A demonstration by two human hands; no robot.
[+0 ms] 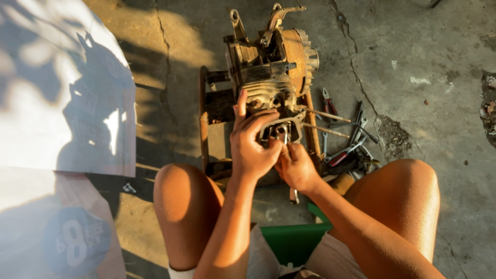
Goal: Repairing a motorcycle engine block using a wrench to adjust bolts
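A small rusty engine [271,67] with cooling fins stands on a metal frame on the concrete floor, in front of my knees. My left hand [251,144] rests on the finned cylinder, index finger raised, fingertips pinching at a small metal part in the open end of the cylinder [281,132]. My right hand [295,166] presses close beside it, gripping a slim metal tool [295,195] whose end sticks out below my palm. Two long studs [325,114] jut from the engine to the right.
Several wrenches and pliers [347,139] lie in a pile right of the engine. A person in a white shirt [62,103] stands at the left. A green seat [294,240] is under me. Cracks cross the floor [413,62].
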